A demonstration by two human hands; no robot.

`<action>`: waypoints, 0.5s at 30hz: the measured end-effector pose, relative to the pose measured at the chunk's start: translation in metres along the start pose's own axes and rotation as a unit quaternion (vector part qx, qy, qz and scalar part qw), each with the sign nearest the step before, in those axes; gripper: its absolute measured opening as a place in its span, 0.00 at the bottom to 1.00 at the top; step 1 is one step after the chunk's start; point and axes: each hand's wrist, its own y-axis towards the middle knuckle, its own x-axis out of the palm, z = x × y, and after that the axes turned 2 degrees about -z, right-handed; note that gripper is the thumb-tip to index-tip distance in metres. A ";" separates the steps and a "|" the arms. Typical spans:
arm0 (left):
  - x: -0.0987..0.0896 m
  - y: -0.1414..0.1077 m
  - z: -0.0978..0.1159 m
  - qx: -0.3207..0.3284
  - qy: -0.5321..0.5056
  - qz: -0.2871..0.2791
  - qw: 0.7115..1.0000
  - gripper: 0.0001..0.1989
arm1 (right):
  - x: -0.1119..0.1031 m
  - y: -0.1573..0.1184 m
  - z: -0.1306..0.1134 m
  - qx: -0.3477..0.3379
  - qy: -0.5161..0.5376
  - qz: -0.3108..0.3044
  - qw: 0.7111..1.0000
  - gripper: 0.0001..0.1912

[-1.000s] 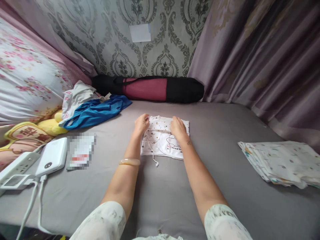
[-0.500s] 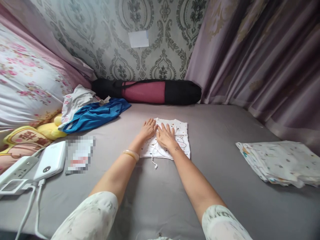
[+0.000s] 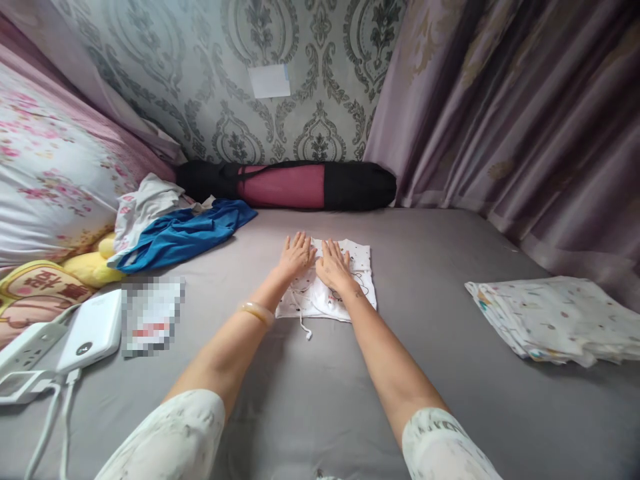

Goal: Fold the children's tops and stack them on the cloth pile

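A small white printed garment (image 3: 357, 257), folded into a rough square, lies on the grey bed sheet (image 3: 420, 307). Small dark motifs and a cartoon outline mark its cloth, and a white drawstring hangs out at its near edge. My left hand (image 3: 297, 255) rests flat across the garment's far left corner, fingers spread. On its upper middle lies my right hand (image 3: 334, 268), palm down with the fingers stretched out. Neither hand grips the cloth. Both hands cover parts of the garment.
Folded printed white cloth (image 3: 555, 317) lies at right. Blue cloth (image 3: 187, 233) is heaped at left, beside a yellow plush (image 3: 95, 263). Nearer are a white power bank (image 3: 93, 330), a power strip (image 3: 27, 350) and cables. A black and pink long bag (image 3: 280, 187) lies along the wall.
My right hand has shifted slightly and its fingers have drawn closer together. My left hand stays at the far left corner. The whole view has moved a little.
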 end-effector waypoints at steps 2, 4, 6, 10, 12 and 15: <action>0.003 -0.003 0.006 0.014 0.036 0.014 0.999 0.30 | 0.002 0.001 0.006 0.005 -0.040 0.039 0.998 0.33; 0.010 -0.005 0.008 0.021 0.048 0.004 0.999 0.32 | 0.006 0.002 0.012 0.020 -0.064 0.035 0.997 0.31; 0.018 -0.007 0.007 0.016 0.045 -0.009 0.999 0.34 | 0.011 0.002 0.017 0.032 -0.073 0.012 0.997 0.31; 0.026 -0.007 0.002 0.010 0.036 -0.018 0.999 0.35 | 0.015 0.003 0.020 0.034 -0.085 0.005 0.996 0.31; 0.025 -0.007 0.002 0.009 0.030 -0.027 0.999 0.36 | 0.015 0.003 0.020 0.035 -0.085 0.009 0.996 0.31; 0.020 -0.006 0.004 0.005 0.019 -0.047 0.999 0.36 | 0.014 0.004 0.020 0.034 -0.076 0.007 0.996 0.31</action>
